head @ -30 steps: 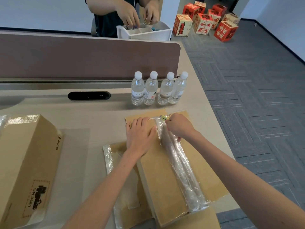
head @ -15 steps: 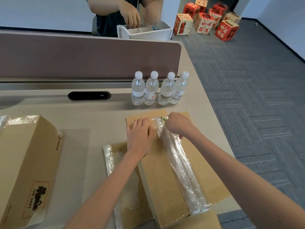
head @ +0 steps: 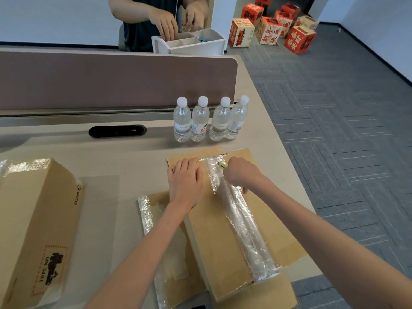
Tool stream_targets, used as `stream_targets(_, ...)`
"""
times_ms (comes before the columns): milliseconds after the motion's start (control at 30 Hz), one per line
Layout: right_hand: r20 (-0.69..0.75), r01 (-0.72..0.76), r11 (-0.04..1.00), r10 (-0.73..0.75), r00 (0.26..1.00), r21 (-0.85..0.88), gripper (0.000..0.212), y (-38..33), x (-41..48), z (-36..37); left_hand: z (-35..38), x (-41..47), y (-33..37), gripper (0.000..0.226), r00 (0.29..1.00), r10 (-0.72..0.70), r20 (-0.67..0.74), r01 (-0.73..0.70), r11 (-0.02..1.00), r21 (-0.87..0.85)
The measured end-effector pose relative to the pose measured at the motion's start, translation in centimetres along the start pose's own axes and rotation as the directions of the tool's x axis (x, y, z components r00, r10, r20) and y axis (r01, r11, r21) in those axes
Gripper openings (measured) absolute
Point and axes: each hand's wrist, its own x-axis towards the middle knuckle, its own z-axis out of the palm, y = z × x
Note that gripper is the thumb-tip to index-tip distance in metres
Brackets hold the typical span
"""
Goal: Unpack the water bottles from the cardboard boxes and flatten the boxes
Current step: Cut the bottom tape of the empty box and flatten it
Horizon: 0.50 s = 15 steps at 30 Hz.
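A taped cardboard box [head: 214, 233] lies lengthwise before me on the desk [head: 124, 161], a wide strip of clear tape [head: 240, 221] along its top seam. My left hand [head: 186, 181] presses flat on the box's far left corner. My right hand [head: 242, 173] grips a small yellow-green cutter [head: 221, 166] whose tip sits on the tape near the far end. Several water bottles [head: 210, 120] with white caps stand upright in a row behind the box. A second, larger closed box [head: 38, 228] stands at the left.
Flattened cardboard with tape [head: 165, 248] lies under the box's left side. A brown divider panel [head: 116, 81] closes off the desk's back. Beyond it a person's hands reach into a white organiser [head: 189, 42]. Red printed boxes [head: 274, 30] sit on the carpet at far right.
My right hand with the cutter has drawn slightly toward me along the tape seam. My left hand stays pressed on the box.
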Motion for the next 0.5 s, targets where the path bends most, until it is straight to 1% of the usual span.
stream_targets(67, -0.046, 0.025, 0.995, -0.021, 0.999, 0.097, 0.019, 0.7, 0.5, -0.2, 0.1, 0.1, 0.0, 0.034, 1.0, -0.004, -0.003, 0.004, 1.0, -0.011)
stream_targets(133, -0.147, 0.106, 0.978, -0.079, 0.986, 0.181, 0.019, 1.3, 1.2, -0.2, 0.2, 0.1, -0.2, 0.034, 1.0, -0.006, -0.002, 0.006, 1.0, -0.008)
stream_targets(233, -0.241, 0.203, 0.952, -0.146, 0.959, 0.23, 0.03, 1.5, 1.5, 0.4, 0.3, 0.1, -0.4, 0.034, 1.0, -0.001, 0.007, 0.001, 1.0, 0.002)
stream_targets(367, -0.356, 0.198, 0.941, -0.092, 0.93, 0.273, 0.03, 1.5, 1.8, 1.6, 0.1, 0.1, -0.3, 0.04, 1.0, 0.008, 0.005, -0.008, 1.0, -0.005)
stream_targets(433, -0.358, 0.2, 0.934, -0.086, 0.93, 0.295, 0.028, 1.5, 1.8, 2.0, 0.1, 0.0, -0.4, 0.048, 1.0, 0.012, 0.0, -0.012, 1.0, -0.013)
stream_targets(500, -0.36, 0.207, 0.927, -0.087, 0.929, 0.312, 0.025, 1.5, 1.9, 2.3, 0.1, -0.1, -0.4, 0.05, 1.0, 0.022, -0.013, -0.022, 0.999, -0.027)
